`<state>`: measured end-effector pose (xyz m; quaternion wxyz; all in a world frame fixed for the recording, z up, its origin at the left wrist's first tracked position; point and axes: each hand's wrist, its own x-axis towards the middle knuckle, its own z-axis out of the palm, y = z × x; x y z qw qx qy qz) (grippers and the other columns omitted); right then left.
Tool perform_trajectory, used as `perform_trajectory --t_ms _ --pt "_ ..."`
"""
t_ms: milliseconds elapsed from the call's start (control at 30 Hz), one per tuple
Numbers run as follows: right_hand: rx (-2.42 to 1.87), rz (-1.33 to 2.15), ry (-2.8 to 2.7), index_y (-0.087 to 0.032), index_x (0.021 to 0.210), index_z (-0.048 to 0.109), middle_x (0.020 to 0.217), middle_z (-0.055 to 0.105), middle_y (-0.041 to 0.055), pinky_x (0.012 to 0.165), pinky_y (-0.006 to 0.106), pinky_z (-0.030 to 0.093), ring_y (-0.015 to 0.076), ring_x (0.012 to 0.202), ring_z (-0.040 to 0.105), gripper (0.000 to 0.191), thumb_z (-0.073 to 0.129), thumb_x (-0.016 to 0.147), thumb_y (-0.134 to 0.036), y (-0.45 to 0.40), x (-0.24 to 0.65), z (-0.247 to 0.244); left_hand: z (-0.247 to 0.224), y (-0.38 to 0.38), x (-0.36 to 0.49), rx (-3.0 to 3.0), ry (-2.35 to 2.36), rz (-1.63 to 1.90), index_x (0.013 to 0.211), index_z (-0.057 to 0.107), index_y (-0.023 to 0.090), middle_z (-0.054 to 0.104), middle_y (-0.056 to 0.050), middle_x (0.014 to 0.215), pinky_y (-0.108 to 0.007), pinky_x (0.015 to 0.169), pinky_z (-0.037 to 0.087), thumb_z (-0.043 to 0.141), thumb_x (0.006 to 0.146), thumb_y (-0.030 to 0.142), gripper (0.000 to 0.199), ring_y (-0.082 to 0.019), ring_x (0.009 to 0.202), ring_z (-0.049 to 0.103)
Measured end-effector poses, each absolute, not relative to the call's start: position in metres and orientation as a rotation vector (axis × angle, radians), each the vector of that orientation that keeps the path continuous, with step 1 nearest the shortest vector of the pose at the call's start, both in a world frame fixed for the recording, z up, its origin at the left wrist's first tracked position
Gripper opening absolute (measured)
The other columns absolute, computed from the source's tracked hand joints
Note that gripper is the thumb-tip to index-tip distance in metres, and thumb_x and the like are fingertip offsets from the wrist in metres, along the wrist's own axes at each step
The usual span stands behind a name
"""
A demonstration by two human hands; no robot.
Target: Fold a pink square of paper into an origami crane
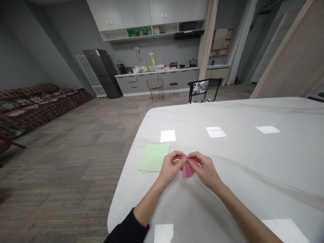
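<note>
Between my two hands is a folded piece of pink paper, raised over the white table. My left hand pinches its upper left part between thumb and fingers. From the other side, my right hand pinches the top edge, its fingertips close to those of my left hand. The lower part of the paper fans out below the fingertips. Left of my left hand lies a stack of square paper sheets, light green on top, with pink edges showing beneath.
The glossy white table has a rounded left edge and bright light reflections. A black-framed chair stands beyond its far edge. Farther back are a wire chair, a stool, kitchen counters and a dark fridge. A patterned sofa is at the left.
</note>
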<state>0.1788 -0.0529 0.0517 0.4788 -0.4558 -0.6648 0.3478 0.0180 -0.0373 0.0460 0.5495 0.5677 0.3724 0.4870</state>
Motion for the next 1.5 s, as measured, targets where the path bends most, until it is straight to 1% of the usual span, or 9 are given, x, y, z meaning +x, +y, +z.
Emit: perform_trajectory --t_ms 200,300,367,433,500,567,767,1033,1500 --pt "-1.108 0.894 -1.585 -0.022 0.084 0.066 0.085 0.071 0.0037 0.072 0.032 0.050 0.0204 0.078 0.065 0.011 0.059 0.086 -0.030 -0.0519 0.1793 0.0513 0.0482 -0.0358 0.0165 1.342 0.902 1.144 0.086 0.066 0.013 0.064 -0.008 0.086 -0.025 0.061 0.049 0.067 0.079 0.039 0.027 -0.017 0.077 0.058" --pt "-1.098 0.926 -1.554 -0.022 0.083 0.066 0.084 0.071 0.0041 0.071 0.032 0.051 0.0205 0.077 0.065 0.012 0.060 0.085 -0.032 -0.0517 0.1789 0.0513 0.0472 -0.0360 0.0163 1.349 0.885 1.146 0.089 0.066 0.014 0.063 -0.008 0.089 -0.025 0.062 0.049 0.067 0.080 0.038 0.026 -0.018 0.080 0.058" --pt "-1.089 0.944 -1.529 -0.022 0.083 0.066 0.084 0.070 0.0041 0.071 0.031 0.051 0.0205 0.078 0.065 0.011 0.060 0.085 -0.032 -0.0518 0.1785 0.0511 0.0456 -0.0367 0.0165 1.357 0.865 1.178 0.096 0.064 0.015 0.061 -0.008 0.094 -0.025 0.066 0.050 0.068 0.079 0.036 0.027 -0.018 0.086 0.058" --pt "-1.085 0.951 -1.510 -0.022 0.084 0.066 0.083 0.070 0.0041 0.070 0.031 0.051 0.0204 0.077 0.065 0.011 0.061 0.085 -0.031 -0.0518 0.1782 0.0504 0.0439 -0.0376 0.0169 1.376 0.845 1.220 0.103 0.061 0.017 0.059 -0.008 0.100 -0.027 0.073 0.051 0.072 0.076 0.033 0.033 -0.018 0.091 0.057" --pt "-1.080 0.953 -1.495 -0.021 0.084 0.067 0.083 0.070 0.0041 0.070 0.031 0.052 0.0203 0.077 0.065 0.010 0.062 0.084 -0.030 -0.0519 0.1781 0.0497 0.0430 -0.0382 0.0174 1.401 0.844 1.246 0.104 0.059 0.018 0.058 -0.008 0.102 -0.028 0.080 0.051 0.074 0.074 0.029 0.036 -0.018 0.094 0.056" --pt "-1.072 0.974 -1.475 -0.021 0.084 0.067 0.084 0.070 0.0043 0.071 0.031 0.052 0.0202 0.078 0.065 0.009 0.063 0.084 -0.030 -0.0519 0.1780 0.0491 0.0439 -0.0385 0.0178 1.408 0.853 1.250 0.103 0.060 0.018 0.058 -0.008 0.102 -0.028 0.082 0.050 0.073 0.075 0.029 0.032 -0.017 0.094 0.056" --pt "-1.045 1.070 -1.399 -0.022 0.085 0.068 0.087 0.070 0.0046 0.075 0.032 0.052 0.0210 0.082 0.066 0.009 0.065 0.083 -0.030 -0.0514 0.1782 0.0486 0.0515 -0.0394 0.0175 1.378 0.868 1.254 0.096 0.063 0.016 0.060 -0.008 0.096 -0.027 0.080 0.049 0.069 0.079 0.031 0.024 -0.017 0.091 0.056" --pt "-1.041 1.054 -1.392 -0.020 0.086 0.069 0.085 0.070 0.0049 0.072 0.031 0.052 0.0203 0.080 0.065 0.012 0.067 0.082 -0.032 -0.0522 0.1772 0.0484 0.0470 -0.0384 0.0180 1.402 0.865 1.314 0.091 0.061 0.016 0.060 -0.005 0.090 -0.027 0.080 0.048 0.066 0.082 0.028 0.016 -0.016 0.089 0.057" --pt "-1.021 1.028 -1.430 -0.020 0.088 0.068 0.086 0.069 0.0049 0.070 0.030 0.051 0.0195 0.078 0.064 0.012 0.063 0.085 -0.030 -0.0524 0.1776 0.0506 0.0484 -0.0384 0.0176 1.423 0.860 1.274 0.092 0.066 0.014 0.065 -0.008 0.091 -0.027 0.077 0.049 0.065 0.084 0.025 0.014 -0.017 0.089 0.060"
